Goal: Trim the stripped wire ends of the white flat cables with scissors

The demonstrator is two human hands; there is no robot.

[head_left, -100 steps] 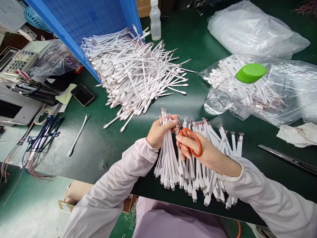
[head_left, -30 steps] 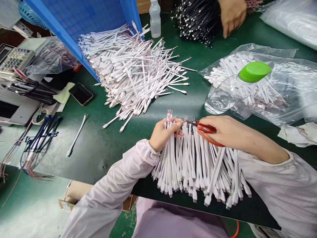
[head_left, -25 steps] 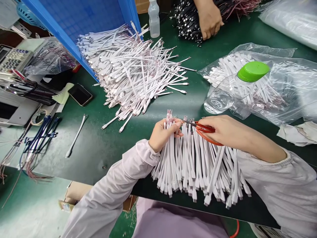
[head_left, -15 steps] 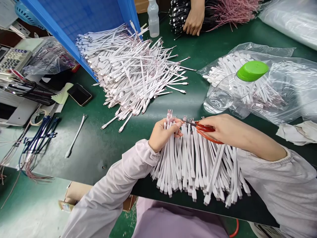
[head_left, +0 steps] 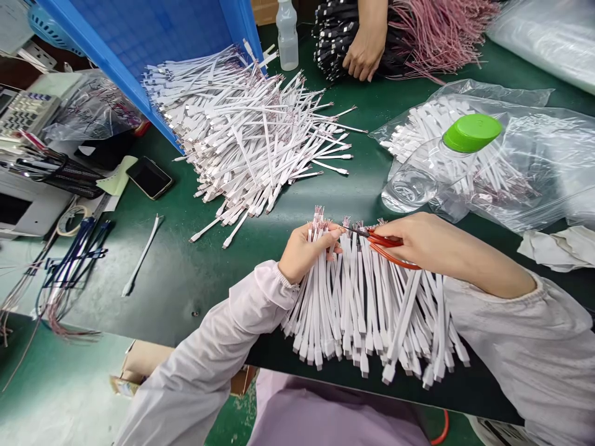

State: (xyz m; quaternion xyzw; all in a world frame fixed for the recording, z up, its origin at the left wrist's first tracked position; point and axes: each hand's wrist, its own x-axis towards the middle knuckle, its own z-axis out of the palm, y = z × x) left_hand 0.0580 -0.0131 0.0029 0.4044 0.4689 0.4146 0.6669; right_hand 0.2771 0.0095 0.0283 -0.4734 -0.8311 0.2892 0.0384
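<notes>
Many short white flat cables lie side by side at the table's near edge, plug ends toward me and bare wire ends away. My left hand is closed around the wire ends of some cables at the left of the row. In my right hand are scissors with orange handles. Their dark blades point left and reach my left fingertips. What lies right at the blade tips is too small to make out.
A heap of white cables spills from a blue crate. To the right stand a green-capped bottle and a plastic bag of cables. A phone lies left. Another person's hand rests on black cables.
My hands and the scissors have hardly moved. Across the table, the other person's hand and the black cables with pink wires have shifted slightly.
</notes>
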